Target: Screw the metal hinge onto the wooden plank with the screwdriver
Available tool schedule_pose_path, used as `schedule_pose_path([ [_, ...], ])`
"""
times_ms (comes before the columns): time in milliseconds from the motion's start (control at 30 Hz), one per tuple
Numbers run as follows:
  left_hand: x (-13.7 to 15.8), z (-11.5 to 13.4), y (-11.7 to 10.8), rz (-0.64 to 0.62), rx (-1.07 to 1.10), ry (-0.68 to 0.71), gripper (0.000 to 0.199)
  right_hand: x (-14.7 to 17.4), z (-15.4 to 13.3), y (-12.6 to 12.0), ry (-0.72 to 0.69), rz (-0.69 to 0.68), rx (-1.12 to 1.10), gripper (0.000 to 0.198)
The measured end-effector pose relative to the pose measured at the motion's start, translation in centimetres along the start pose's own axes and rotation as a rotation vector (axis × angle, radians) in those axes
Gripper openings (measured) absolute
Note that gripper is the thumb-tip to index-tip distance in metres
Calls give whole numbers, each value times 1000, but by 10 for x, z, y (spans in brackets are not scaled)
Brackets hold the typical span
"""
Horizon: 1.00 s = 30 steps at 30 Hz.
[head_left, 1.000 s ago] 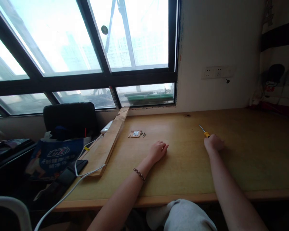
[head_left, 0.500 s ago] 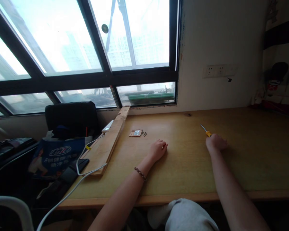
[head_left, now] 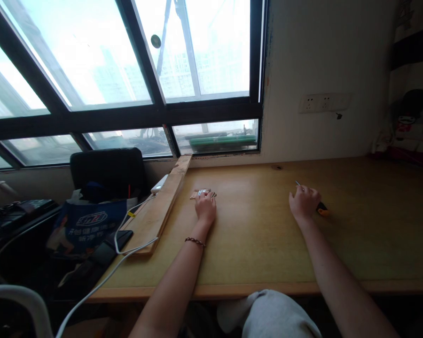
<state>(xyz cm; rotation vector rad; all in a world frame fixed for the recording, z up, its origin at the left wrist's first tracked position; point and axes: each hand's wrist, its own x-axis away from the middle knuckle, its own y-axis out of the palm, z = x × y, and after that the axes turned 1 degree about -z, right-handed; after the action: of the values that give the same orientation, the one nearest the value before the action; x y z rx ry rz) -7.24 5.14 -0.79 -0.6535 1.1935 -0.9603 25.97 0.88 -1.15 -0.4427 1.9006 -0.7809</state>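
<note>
My left hand has its fingers bent down over a small piece of wood with a silver metal plate, which looks like a hinge, on top. A few screws lie by its right side. The fingertips hide part of the hinge, and whatever is pinched beneath them does not show. Farther right, my right hand is closed around a screwdriver. The metal shaft pokes out to the upper left of the fingers, and the black and orange handle end sticks out to the right.
Long wooden boards lie along the desk's left side, with a white power strip and white cable beside them. A black chair holding a blue bag stands left. Wall sockets are behind.
My left hand has moved left and forward onto the hinge and wood piece. My right hand has shifted left along the screwdriver, uncovering the rear of its handle.
</note>
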Motion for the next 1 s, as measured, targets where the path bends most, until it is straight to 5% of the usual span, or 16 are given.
schedule_pose_path([
  [233,-1,-5,13,-111,-80,-82,31,9,-21,2,-195,-95,-149,30],
  [833,-4,-4,17,-133,-91,-11,28,13,-27,5,-202,-99,-169,24],
  [1000,-4,-2,12,-172,-68,98,26,14,-28,4,-215,-99,-173,23],
])
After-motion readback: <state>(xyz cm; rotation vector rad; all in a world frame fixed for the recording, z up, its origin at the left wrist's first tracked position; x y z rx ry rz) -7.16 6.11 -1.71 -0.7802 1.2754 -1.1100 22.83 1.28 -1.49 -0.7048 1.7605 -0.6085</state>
